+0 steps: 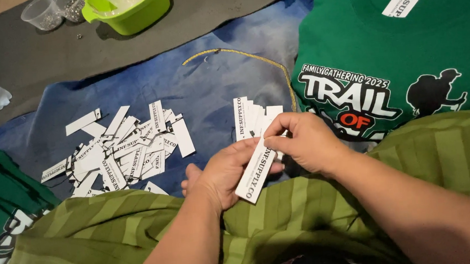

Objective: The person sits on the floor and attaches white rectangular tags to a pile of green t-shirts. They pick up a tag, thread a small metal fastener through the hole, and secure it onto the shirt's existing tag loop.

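We hold one white paper tag (255,174) over our lap, the right hand (304,141) pinching its upper end and the left hand (224,174) cupped under it. We judge the work barely begun: only the green shirt (361,40) ahead carries a tag, while a loose heap of tags (120,148) and a small stack (250,117) wait on the blue cloth (210,89). Bare cloth lies between them; a gold cord (252,56) and a green bowl (127,15) sit farther off.

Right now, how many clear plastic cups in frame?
2. Both sit at the top left on the grey mat: one clear cup left, the second cup right of it, cut off by the frame edge, next to the green tub. More may lie outside the view.
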